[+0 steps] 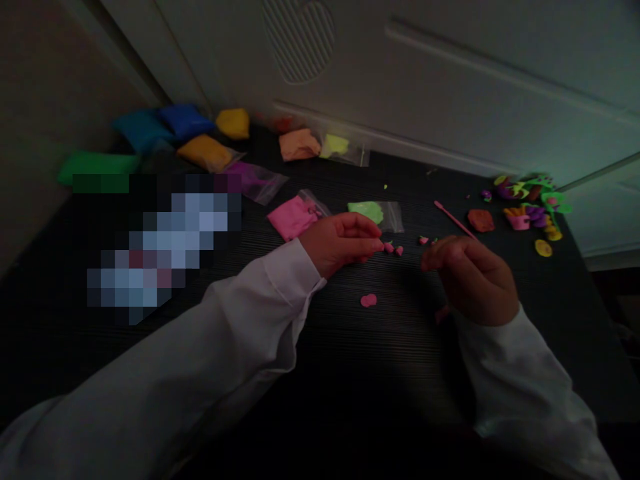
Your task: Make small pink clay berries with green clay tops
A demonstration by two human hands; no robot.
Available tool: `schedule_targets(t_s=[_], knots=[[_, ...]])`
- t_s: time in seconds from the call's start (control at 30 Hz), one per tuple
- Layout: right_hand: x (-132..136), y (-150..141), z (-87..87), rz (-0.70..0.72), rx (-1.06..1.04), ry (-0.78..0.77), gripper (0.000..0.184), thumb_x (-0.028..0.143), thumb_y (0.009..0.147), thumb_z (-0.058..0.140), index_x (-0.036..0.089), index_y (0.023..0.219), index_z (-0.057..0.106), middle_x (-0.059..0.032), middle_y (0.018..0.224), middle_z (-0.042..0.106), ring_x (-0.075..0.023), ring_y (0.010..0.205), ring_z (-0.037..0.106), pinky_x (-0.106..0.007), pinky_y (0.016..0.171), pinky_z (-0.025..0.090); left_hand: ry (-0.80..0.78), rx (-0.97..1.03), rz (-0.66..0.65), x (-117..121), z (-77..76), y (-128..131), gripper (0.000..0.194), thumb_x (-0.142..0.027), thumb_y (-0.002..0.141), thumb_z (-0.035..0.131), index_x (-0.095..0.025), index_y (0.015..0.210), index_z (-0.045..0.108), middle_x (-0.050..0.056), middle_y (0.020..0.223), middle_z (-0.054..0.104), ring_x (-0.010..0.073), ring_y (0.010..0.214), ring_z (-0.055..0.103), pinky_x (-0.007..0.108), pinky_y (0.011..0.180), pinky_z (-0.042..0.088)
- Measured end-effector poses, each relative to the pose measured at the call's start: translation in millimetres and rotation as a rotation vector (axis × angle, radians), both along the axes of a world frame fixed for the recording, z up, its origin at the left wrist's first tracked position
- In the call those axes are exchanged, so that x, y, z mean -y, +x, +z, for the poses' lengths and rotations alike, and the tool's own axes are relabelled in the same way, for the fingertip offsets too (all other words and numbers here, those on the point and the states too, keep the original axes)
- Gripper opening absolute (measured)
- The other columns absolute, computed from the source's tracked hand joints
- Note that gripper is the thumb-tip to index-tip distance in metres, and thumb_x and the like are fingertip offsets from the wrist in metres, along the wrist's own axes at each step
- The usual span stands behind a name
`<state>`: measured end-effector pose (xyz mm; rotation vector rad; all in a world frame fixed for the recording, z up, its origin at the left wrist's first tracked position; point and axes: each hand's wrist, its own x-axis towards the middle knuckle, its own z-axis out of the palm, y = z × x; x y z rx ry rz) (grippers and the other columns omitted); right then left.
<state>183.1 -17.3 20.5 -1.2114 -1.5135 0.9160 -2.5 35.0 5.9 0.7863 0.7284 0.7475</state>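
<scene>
My left hand (344,244) is closed in a pinch, thumb against fingers; a pink speck shows at its tips, too small to name. Right beside those fingertips lie small pink clay buds (399,251) with bits of green. My right hand (475,279) has its fingers curled together, and whatever they may hold is hidden. Another pink clay bud (423,240) rests just left of it. Between the hands, nearer to me, a flat pink clay piece (369,301) lies on the dark table (320,373). A pink stick tool (454,219) lies beyond my right hand.
Bags of pink clay (293,217) and light green clay (365,213) lie behind my left hand. More coloured packs, such as a blue pack (185,120), line the back left. Finished-looking clay figures (530,210) and a reddish-brown lump (481,220) sit right. A blurred-out object (170,247) lies left.
</scene>
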Motion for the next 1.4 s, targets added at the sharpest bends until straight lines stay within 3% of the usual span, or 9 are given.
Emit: schedule_targets(t_s=[0.1,0.33,0.57,0.8,1.03,1.17,1.4], knots=[[1.5,-0.1,1.3,0.005,-0.018,-0.039,0.006,0.028,0.070,0.058,0.023,0.069,0.055,0.0024,0.064,0.054,-0.0129,0.064,0.053,-0.031,0.062,0.043,-0.003,0.001,0.004,-0.4,-0.3,0.0,0.016,-0.003,0.058,0.060,-0.010,0.071,0.052,-0.003,0.057,0.059,0.0030,0.047,0.051,0.016,0.047,0.037],[4.3,-2.2,2.1,-0.033,0.054,-0.073,0.013,0.023,0.068,0.061,0.027,0.081,0.062,0.0020,0.072,0.059,-0.0112,0.064,0.054,-0.026,0.056,0.043,-0.008,0.001,0.003,-0.1,-0.3,0.5,0.016,-0.004,0.058,0.060,-0.010,0.071,0.052,-0.003,0.058,0.059,0.0028,0.046,0.050,0.016,0.047,0.037],[4.2,-4.9,3.4,-0.060,0.056,-0.066,0.013,0.023,0.071,0.058,0.028,0.082,0.063,0.0028,0.065,0.059,-0.0112,0.061,0.053,-0.026,0.054,0.042,-0.002,-0.005,0.004,-0.1,-0.8,0.2,0.016,-0.004,0.058,0.060,-0.011,0.071,0.052,-0.003,0.058,0.059,0.0028,0.047,0.050,0.016,0.048,0.037],[3.9,-0.9,3.8,-0.008,0.090,-0.063,0.013,0.021,0.069,0.060,0.028,0.080,0.062,0.0029,0.074,0.062,-0.0106,0.068,0.056,-0.024,0.061,0.044,0.005,-0.009,0.001,-0.4,-0.6,0.2,0.016,-0.004,0.058,0.060,-0.010,0.071,0.052,-0.003,0.058,0.059,0.0030,0.047,0.051,0.015,0.047,0.037],[3.9,1.4,4.6,0.003,0.168,-0.039,0.001,0.026,0.070,0.059,0.025,0.070,0.059,0.0016,0.068,0.058,-0.0126,0.066,0.055,-0.028,0.062,0.044,-0.007,0.000,0.001,-0.6,-1.0,0.5,0.017,-0.004,0.058,0.060,-0.010,0.071,0.052,-0.003,0.057,0.059,0.0024,0.045,0.050,0.015,0.046,0.037],[4.5,1.0,7.2,-0.008,0.244,-0.059,0.015,0.030,0.078,0.048,0.024,0.071,0.060,0.0012,0.067,0.059,-0.0130,0.068,0.055,-0.029,0.066,0.043,-0.006,0.011,-0.001,-0.3,-1.1,0.2,0.017,-0.004,0.058,0.060,-0.010,0.071,0.053,-0.003,0.058,0.059,0.0026,0.046,0.050,0.015,0.047,0.038],[4.2,0.9,6.0,0.045,0.289,-0.060,0.019,0.026,0.080,0.047,0.028,0.093,0.060,0.0029,0.074,0.063,-0.0104,0.073,0.057,-0.026,0.073,0.044,0.001,0.005,0.007,0.1,0.3,0.1,0.016,-0.004,0.058,0.060,-0.010,0.071,0.052,-0.003,0.057,0.059,0.0028,0.046,0.050,0.015,0.046,0.037]])
